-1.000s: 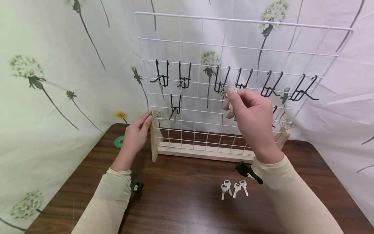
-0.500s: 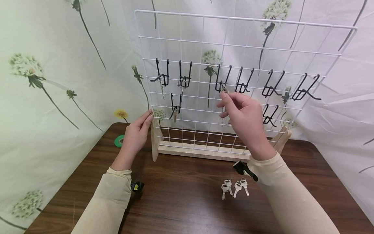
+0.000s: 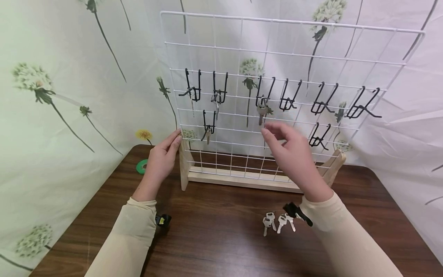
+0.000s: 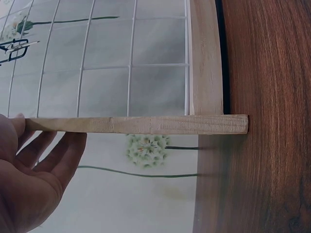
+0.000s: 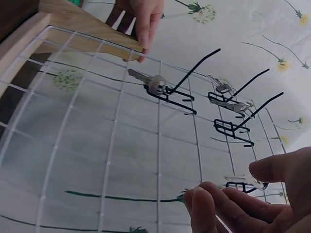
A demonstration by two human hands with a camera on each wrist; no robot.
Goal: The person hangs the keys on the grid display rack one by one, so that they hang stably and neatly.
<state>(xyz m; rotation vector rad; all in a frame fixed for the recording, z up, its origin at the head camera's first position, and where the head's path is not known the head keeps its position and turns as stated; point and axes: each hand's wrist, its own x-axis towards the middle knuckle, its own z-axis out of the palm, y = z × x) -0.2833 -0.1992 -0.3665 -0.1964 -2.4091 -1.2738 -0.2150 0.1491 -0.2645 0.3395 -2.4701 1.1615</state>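
Note:
My left hand (image 3: 164, 154) pinches the top of the wooden side post (image 3: 183, 165) at the left of the white wire grid rack (image 3: 238, 127); thumb and fingers lie on either side of the post (image 4: 146, 124). A key on a ring (image 3: 262, 109) hangs from a black hook (image 3: 265, 90) in the middle of the upper row. Just below it, my right hand (image 3: 290, 148) is empty, its thumb and fingers loosely bent and apart. Further left, more keys (image 3: 216, 100) hang on two upper hooks, and another key (image 3: 208, 134) on a lower hook (image 5: 170, 97).
Several loose keys (image 3: 277, 222) lie on the dark wooden table (image 3: 214, 234), in front of the rack. Bare black hooks (image 3: 322, 103) sit on the grid's right half. A green tape roll (image 3: 141, 166) lies behind my left wrist. A flower-printed cloth (image 3: 86, 115) hangs behind everything.
My right hand brought the key to the middle hook, let go of it and drew back down. The key now hangs there. My left hand has stayed on the post.

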